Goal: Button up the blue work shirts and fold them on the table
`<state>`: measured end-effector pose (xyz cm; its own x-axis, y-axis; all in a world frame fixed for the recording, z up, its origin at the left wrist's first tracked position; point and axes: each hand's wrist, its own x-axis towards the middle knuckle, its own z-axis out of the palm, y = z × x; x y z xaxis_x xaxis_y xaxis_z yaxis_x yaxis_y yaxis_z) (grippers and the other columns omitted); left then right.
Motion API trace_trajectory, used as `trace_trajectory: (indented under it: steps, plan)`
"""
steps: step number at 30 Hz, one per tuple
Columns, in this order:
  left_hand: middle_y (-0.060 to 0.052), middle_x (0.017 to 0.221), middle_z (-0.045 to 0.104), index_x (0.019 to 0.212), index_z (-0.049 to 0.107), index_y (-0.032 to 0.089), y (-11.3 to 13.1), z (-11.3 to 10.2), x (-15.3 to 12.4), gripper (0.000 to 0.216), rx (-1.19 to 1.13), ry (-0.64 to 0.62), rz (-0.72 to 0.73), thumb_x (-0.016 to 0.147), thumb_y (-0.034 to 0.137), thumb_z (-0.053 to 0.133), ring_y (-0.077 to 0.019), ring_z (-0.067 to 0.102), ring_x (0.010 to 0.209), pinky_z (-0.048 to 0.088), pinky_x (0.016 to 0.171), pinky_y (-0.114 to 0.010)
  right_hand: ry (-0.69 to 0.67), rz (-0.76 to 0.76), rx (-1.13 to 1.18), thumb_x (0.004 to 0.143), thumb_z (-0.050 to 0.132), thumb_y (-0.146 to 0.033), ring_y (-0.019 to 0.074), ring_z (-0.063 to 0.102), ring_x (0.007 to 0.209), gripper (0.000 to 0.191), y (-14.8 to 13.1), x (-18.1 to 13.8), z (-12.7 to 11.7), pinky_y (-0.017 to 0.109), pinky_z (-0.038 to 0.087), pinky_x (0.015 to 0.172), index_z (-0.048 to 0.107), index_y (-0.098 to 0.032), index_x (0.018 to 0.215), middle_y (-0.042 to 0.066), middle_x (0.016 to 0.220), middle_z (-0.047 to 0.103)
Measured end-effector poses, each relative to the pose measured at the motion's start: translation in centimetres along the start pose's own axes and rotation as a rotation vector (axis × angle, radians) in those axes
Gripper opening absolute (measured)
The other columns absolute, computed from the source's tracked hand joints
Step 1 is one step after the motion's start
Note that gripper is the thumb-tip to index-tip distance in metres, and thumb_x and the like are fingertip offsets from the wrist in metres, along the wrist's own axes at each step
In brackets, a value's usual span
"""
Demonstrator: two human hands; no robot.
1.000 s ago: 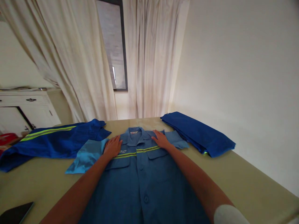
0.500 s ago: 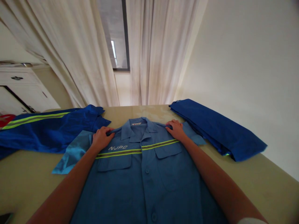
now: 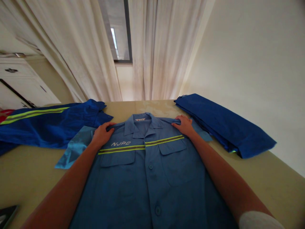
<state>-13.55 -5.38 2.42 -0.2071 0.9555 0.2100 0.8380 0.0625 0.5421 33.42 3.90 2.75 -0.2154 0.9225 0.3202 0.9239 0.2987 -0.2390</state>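
Left hand (image 3: 102,135) and right hand (image 3: 185,126) pinch the shoulders of a blue, yellow-striped cloth shirt (image 3: 138,178); folded dark-blue cloth (image 3: 221,124) lies far right.

Open air above my left hand (image 3: 103,135) and right hand (image 3: 184,126), both at the shoulder edges of the blue short-sleeved cloth shirt (image 3: 124,187). Past the shirt, a bare strip of beige desk (image 3: 147,105), then long pale cloth curtains (image 3: 164,54) block. Left: bright-blue striped cloth garment (image 3: 62,127) in the way just beyond the sleeve; nearer me, free desk, except a flat dark object (image 3: 9,211) in the corner. Right: folded dark-blue cloth bundle (image 3: 226,124) blocks beyond my right hand; free strip outside my forearm, up to the plain white wall (image 3: 257,76).
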Motion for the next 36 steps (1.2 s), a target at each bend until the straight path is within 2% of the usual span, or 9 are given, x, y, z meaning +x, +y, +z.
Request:
trace_trajectory:
  steps: [4,9,14,16,19,22,26,32,36]
  plan:
    - [-0.005,0.119,0.077,0.121,0.074,0.021,0.7,-0.3,-0.3,0.041,0.009,0.02,-0.021,0.086,0.034,0.056,-0.0264,0.07,0.11,0.054,0.1,-0.037,0.064,-0.061,-0.053,0.091,0.062,-0.046,0.0317,0.058,0.106,0.035,-1.1,-0.3,0.2,0.043,0.031,0.095,0.067,-0.018,0.112,0.013,0.107,0.072]
    - [-0.005,0.117,0.078,0.127,0.072,0.02,0.5,-0.8,-0.1,0.049,-0.019,-0.052,-0.034,0.082,0.034,0.058,-0.0259,0.071,0.108,0.054,0.1,-0.036,-0.014,-0.014,0.009,0.093,0.06,-0.047,0.0307,0.063,0.101,0.038,-0.5,-0.1,0.6,0.041,0.036,0.093,0.068,-0.018,0.114,0.014,0.105,0.075]
    - [-0.007,0.122,0.076,0.126,0.072,0.02,0.5,-1.1,0.0,0.052,-0.106,-0.056,-0.066,0.077,0.029,0.06,-0.0264,0.069,0.112,0.051,0.106,-0.04,-0.044,-0.023,0.288,0.085,0.066,-0.042,0.0235,0.063,0.088,0.027,1.0,0.5,0.3,0.033,0.043,0.081,0.067,-0.017,0.097,0.008,0.094,0.073]
    - [-0.007,0.115,0.077,0.122,0.073,0.019,0.5,-1.6,-0.2,0.051,-0.239,-0.062,-0.119,0.074,0.03,0.064,-0.0256,0.07,0.104,0.055,0.1,-0.039,-0.067,-0.054,0.457,0.082,0.065,-0.038,0.0214,0.062,0.087,0.022,1.3,0.5,-0.1,0.032,0.044,0.081,0.065,-0.018,0.091,0.005,0.09,0.07]
    - [-0.002,0.094,0.076,0.103,0.076,0.019,-0.1,-2.8,-0.8,0.041,-0.607,-0.123,-0.232,0.064,0.032,0.077,-0.0198,0.069,0.082,0.059,0.08,-0.033,-0.133,-0.025,0.741,0.078,0.064,-0.036,0.0206,0.06,0.089,0.017,2.2,0.1,-0.9,0.033,0.045,0.084,0.06,-0.019,0.078,0.005,0.09,0.067]
    - [0.001,0.087,0.07,0.063,0.065,0.018,-1.2,-4.0,-1.3,0.029,-0.991,-0.11,-0.191,0.05,0.024,0.09,-0.0134,0.065,0.077,0.056,0.073,-0.025,-0.154,0.072,1.048,0.07,0.072,-0.036,0.0197,0.059,0.087,0.023,3.2,-0.6,-1.5,0.033,0.046,0.081,0.055,-0.02,0.068,0.004,0.091,0.064]
    - [0.001,0.084,0.066,0.057,0.062,0.017,-1.9,-4.5,-1.5,0.033,-1.081,-0.161,-0.108,0.046,0.017,0.093,-0.0114,0.061,0.078,0.052,0.071,-0.022,-0.179,0.098,1.317,0.056,0.086,-0.026,0.0147,0.057,0.074,0.035,3.8,-0.8,-1.6,0.027,0.045,0.069,0.054,-0.021,0.069,-0.002,0.081,0.061]
    - [0.003,0.075,0.063,0.058,0.058,0.02,-1.7,-4.5,-1.6,0.037,-0.966,-0.19,-0.107,0.044,0.019,0.093,-0.013,0.06,0.07,0.051,0.065,-0.024,-0.145,0.056,1.096,0.061,0.088,-0.036,0.0132,0.053,0.065,0.037,3.5,-0.5,-1.5,0.026,0.042,0.064,0.058,-0.021,0.076,-0.005,0.072,0.058]
    - [0.002,0.079,0.068,0.082,0.066,0.023,-1.2,-4.3,-1.3,0.042,-0.768,-0.244,-0.159,0.051,0.036,0.091,-0.0191,0.065,0.072,0.055,0.067,-0.03,0.024,-0.003,0.685,0.065,0.084,-0.049,0.0137,0.047,0.061,0.04,3.7,-0.6,-1.3,0.027,0.036,0.061,0.056,-0.02,0.069,-0.005,0.063,0.053]
